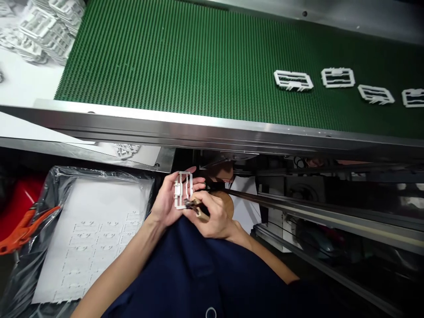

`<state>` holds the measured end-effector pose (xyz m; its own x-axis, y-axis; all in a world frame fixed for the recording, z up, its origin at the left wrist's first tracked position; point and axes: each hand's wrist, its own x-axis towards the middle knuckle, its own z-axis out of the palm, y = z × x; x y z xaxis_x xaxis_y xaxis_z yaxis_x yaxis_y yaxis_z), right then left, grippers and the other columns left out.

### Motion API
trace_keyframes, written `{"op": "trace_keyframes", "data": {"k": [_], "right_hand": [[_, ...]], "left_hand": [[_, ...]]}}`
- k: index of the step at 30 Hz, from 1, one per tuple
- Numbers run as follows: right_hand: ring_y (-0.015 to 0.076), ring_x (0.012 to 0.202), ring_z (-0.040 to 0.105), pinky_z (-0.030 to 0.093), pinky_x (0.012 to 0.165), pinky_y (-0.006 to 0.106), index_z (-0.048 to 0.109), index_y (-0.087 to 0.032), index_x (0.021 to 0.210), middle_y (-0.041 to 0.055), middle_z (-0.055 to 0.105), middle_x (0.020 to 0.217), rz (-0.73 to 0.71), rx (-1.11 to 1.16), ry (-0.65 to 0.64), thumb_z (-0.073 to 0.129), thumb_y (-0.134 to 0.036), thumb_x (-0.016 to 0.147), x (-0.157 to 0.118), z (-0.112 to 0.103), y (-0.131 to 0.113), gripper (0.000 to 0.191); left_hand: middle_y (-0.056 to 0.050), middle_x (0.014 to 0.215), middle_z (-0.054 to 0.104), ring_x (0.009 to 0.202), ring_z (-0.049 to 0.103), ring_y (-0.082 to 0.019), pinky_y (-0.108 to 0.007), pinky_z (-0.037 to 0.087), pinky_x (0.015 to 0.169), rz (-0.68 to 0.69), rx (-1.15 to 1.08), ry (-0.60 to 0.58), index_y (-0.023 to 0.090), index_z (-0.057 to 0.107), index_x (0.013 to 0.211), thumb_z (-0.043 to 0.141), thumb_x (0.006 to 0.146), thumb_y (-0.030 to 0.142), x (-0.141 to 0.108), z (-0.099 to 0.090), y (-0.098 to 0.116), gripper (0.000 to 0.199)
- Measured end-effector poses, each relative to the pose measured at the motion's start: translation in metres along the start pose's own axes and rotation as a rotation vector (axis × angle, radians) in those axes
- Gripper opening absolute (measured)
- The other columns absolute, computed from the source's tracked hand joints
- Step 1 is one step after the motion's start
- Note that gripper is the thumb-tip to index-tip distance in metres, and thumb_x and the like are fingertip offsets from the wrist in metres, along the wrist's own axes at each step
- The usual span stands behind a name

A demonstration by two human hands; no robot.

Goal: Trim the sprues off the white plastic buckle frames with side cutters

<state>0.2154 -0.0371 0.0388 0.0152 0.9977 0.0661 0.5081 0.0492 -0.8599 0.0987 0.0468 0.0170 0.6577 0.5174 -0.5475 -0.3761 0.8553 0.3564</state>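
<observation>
Four white plastic frames (293,80) lie in one row on the green studded conveyor belt (159,57), with a small space between each, and the right edge of the view cuts the last one. A fifth white plastic frame (183,190) is in the person's hands, just below the steel side rail (165,126) of the belt and in front of the navy shirt (198,274). The left hand (164,201) is closed around this frame and holds it against the palm and fingers. The right hand (215,216) is clenched on a small hand tool (198,207) with a tan handle, and its dark tip touches the lower part of the frame. Exact kind of this tool I cannot tell, because the fingers cover much of it.

As far as the view shows, four pieces are already laid on the belt, one is in the hands, and many are not handled yet: a large pile of frames (43,33) sits at the upper left, and a few more frames (126,150) lie under the rail edge. To the left, a white sheet (89,247) with rows of frame-shaped marks lies on a clear plastic bag (49,185), near an orange-handled tool (24,229) and a red object (18,207).
</observation>
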Motion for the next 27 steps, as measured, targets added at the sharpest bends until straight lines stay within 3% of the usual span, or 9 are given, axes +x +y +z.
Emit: {"op": "trace_keyframes", "data": {"k": [3, 7, 13, 16, 18, 20, 22, 25, 27], "right_hand": [[0.0123, 0.065, 0.055, 0.047, 0.065, 0.026, 0.049, -0.02, 0.093, 0.0015, 0.058, 0.079, 0.122, 0.096, 0.104, 0.055, -0.025, 0.083, -0.001, -0.01, -0.003, 0.012], [0.0102, 0.062, 0.051, 0.044, 0.062, 0.024, 0.05, -0.019, 0.089, -0.0002, 0.053, 0.074, 0.278, 0.109, 0.245, 0.054, -0.026, 0.084, -0.001, -0.02, 0.005, 0.009], [0.0091, 0.061, 0.05, 0.042, 0.06, 0.023, 0.053, -0.018, 0.086, -0.0012, 0.054, 0.073, 0.308, 0.046, 0.286, 0.059, -0.024, 0.081, 0.004, -0.035, 0.015, 0.01], [0.0088, 0.058, 0.049, 0.04, 0.055, 0.022, 0.052, -0.018, 0.087, -0.0007, 0.055, 0.071, 0.343, 0.252, 0.26, 0.059, -0.024, 0.082, 0.009, -0.058, 0.004, 0.01], [0.0085, 0.055, 0.047, 0.037, 0.05, 0.022, 0.051, -0.019, 0.091, -0.0003, 0.055, 0.071, 0.353, 0.423, 0.237, 0.057, -0.024, 0.084, 0.014, -0.082, -0.01, 0.01], [0.0083, 0.052, 0.045, 0.033, 0.046, 0.021, 0.05, -0.019, 0.092, -0.0005, 0.054, 0.069, 0.307, 0.458, 0.262, 0.055, -0.022, 0.084, 0.02, -0.111, -0.029, 0.01], [0.0088, 0.052, 0.044, 0.031, 0.045, 0.021, 0.051, -0.019, 0.091, -0.0011, 0.051, 0.067, 0.201, 0.295, 0.349, 0.055, -0.021, 0.084, 0.031, -0.14, -0.047, 0.009], [0.0116, 0.059, 0.049, 0.038, 0.054, 0.025, 0.051, -0.019, 0.086, 0.0, 0.054, 0.071, 0.069, -0.222, 0.455, 0.058, -0.022, 0.081, 0.064, -0.185, -0.059, 0.009], [0.0153, 0.071, 0.054, 0.041, 0.065, 0.029, 0.052, -0.019, 0.087, 0.0027, 0.058, 0.083, 0.079, -0.616, 0.396, 0.059, -0.022, 0.078, 0.097, -0.215, -0.055, 0.012]], "left_hand": [[-0.015, 0.102, 0.067, 0.089, 0.066, -0.022, -0.036, 0.054, 0.077, -0.045, -0.215, -0.053, 0.011, 0.051, 0.126, 0.031, 0.094, 0.031, 0.001, -0.007, 0.003, 0.043], [-0.018, 0.101, 0.067, 0.091, 0.066, -0.024, -0.038, 0.054, 0.079, -0.026, -0.268, -0.089, 0.008, 0.051, 0.125, 0.028, 0.095, 0.039, 0.0, -0.014, 0.004, 0.049], [-0.019, 0.099, 0.068, 0.088, 0.066, -0.025, -0.037, 0.054, 0.076, -0.022, -0.299, -0.084, 0.007, 0.053, 0.124, 0.026, 0.096, 0.044, 0.004, -0.016, 0.007, 0.054], [-0.019, 0.097, 0.068, 0.086, 0.067, -0.025, -0.037, 0.055, 0.075, -0.03, -0.318, -0.074, 0.007, 0.054, 0.122, 0.026, 0.096, 0.044, 0.005, -0.016, 0.008, 0.054], [-0.019, 0.097, 0.068, 0.085, 0.067, -0.025, -0.037, 0.055, 0.074, -0.043, -0.318, -0.068, 0.007, 0.056, 0.122, 0.027, 0.096, 0.042, 0.005, -0.016, 0.009, 0.051], [-0.019, 0.098, 0.068, 0.084, 0.067, -0.025, -0.038, 0.055, 0.075, -0.058, -0.305, -0.037, 0.008, 0.057, 0.12, 0.03, 0.096, 0.038, 0.004, -0.016, 0.011, 0.047], [-0.018, 0.099, 0.068, 0.084, 0.067, -0.024, -0.038, 0.055, 0.076, -0.067, -0.277, 0.033, 0.009, 0.059, 0.117, 0.033, 0.095, 0.033, 0.003, -0.016, 0.012, 0.041], [-0.019, 0.097, 0.068, 0.082, 0.068, -0.024, -0.038, 0.056, 0.074, -0.082, -0.226, 0.168, 0.008, 0.064, 0.105, 0.039, 0.092, 0.025, 0.005, -0.016, 0.014, 0.033], [-0.018, 0.093, 0.069, 0.077, 0.068, -0.023, -0.035, 0.057, 0.071, -0.119, -0.214, 0.195, 0.008, 0.066, 0.095, 0.043, 0.09, 0.022, 0.007, -0.013, 0.016, 0.028]]}}
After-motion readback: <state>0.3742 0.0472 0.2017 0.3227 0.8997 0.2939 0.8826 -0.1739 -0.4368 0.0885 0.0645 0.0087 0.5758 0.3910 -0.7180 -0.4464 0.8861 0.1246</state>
